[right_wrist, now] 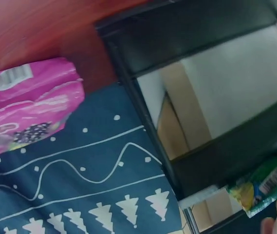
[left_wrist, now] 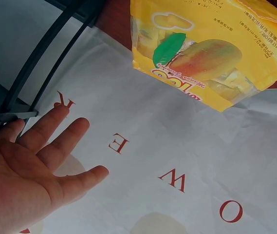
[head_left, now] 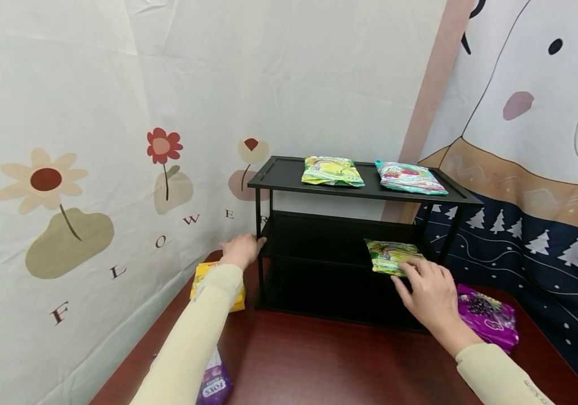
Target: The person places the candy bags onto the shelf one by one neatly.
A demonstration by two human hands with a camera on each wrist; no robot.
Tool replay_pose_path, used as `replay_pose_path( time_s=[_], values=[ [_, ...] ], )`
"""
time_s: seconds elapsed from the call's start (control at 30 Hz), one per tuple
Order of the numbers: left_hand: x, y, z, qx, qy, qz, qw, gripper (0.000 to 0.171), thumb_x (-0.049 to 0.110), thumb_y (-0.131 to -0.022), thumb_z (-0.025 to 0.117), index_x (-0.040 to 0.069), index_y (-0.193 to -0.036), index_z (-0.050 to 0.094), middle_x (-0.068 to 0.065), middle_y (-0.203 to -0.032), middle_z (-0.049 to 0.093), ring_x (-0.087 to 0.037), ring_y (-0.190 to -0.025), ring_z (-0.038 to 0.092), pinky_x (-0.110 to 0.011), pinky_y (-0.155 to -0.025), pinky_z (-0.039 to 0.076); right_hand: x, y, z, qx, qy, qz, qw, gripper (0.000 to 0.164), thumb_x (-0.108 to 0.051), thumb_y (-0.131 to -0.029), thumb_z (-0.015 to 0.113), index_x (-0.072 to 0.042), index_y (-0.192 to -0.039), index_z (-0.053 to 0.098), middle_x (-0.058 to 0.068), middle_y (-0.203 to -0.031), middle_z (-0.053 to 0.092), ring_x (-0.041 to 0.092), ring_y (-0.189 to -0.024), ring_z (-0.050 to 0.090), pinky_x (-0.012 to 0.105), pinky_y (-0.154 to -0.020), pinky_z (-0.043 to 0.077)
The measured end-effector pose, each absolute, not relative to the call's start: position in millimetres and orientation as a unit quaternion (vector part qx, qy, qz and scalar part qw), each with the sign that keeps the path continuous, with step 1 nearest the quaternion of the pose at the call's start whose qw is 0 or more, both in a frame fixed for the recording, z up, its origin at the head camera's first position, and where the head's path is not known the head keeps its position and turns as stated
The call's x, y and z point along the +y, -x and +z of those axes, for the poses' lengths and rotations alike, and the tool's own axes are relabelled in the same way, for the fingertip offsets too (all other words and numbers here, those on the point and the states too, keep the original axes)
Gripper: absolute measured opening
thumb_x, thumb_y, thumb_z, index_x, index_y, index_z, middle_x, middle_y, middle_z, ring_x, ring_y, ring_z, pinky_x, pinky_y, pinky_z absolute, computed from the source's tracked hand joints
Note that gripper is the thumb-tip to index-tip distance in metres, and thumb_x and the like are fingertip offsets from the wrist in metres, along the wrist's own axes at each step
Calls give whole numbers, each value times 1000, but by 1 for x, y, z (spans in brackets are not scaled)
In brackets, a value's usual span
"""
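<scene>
A three-level black rack (head_left: pixel 314 236) stands on the table. My left hand (head_left: pixel 240 251) is at its left front post, thumb beside the post; the left wrist view shows the fingers spread, palm bare. My right hand (head_left: pixel 430 289) is at the middle shelf's right part, its fingertips on the near right side of a green and yellow candy bag (head_left: pixel 387 256). The thumb lies apart from the fingers, its tip by the bag's front edge. This bag lies at the shelf's front edge. In the right wrist view only fingertips (right_wrist: pixel 268 225) show beside the bag's corner.
Atop the rack lie a yellow-green lemon bag (head_left: pixel 332 171) and a teal, white and red bag (head_left: pixel 410 177). A yellow mango candy bag (left_wrist: pixel 201 58) is left of the rack, a purple grape bag (head_left: pixel 488 318) right of it. Another purple bag (head_left: pixel 215 382) lies near my left forearm.
</scene>
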State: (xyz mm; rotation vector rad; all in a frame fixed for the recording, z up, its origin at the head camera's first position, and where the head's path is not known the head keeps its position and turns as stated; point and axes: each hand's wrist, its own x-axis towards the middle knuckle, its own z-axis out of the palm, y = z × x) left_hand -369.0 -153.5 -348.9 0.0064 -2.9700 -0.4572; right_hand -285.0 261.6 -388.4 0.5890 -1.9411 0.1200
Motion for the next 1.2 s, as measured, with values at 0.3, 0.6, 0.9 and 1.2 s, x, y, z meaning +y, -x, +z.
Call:
replay_pose_path(
  time_s=[0.3, 0.6, 0.9, 1.2],
  values=[
    [-154, 370, -348, -986, -4, -154, 65, 50, 44, -107, 37, 6, -117, 69, -21, -120, 66, -47, -119, 55, -76, -103, 21, 261, 288, -400, -736, -319, 21, 597, 28, -20, -101, 50, -3, -95, 72, 16, -93, 65, 39, -78, 61, 52, -65, 48],
    [-152, 368, -347, -987, -8, -148, 66, 51, 44, -107, 37, 5, -124, 66, -23, -128, 62, -48, -122, 53, -76, -103, 21, 259, 289, -400, -760, -306, 10, 573, 39, -19, -106, 38, -3, -97, 72, 15, -92, 65, 38, -78, 61, 48, -58, 49],
    [-151, 368, -347, -986, -8, -149, 67, 51, 44, -107, 37, 5, -121, 67, -23, -127, 62, -47, -122, 53, -76, -104, 21, 255, 292, -401, -785, -295, 12, 545, 34, -22, -102, 45, 0, -99, 72, 17, -94, 64, 37, -78, 61, 48, -58, 51],
    [-151, 367, -346, -986, -6, -150, 68, 51, 44, -107, 37, 5, -120, 67, -23, -125, 63, -47, -121, 54, -76, -104, 21, 255, 296, -404, -823, -276, 11, 496, 38, -29, -100, 49, 2, -106, 71, 19, -102, 62, 38, -85, 61, 50, -63, 52]
  ],
)
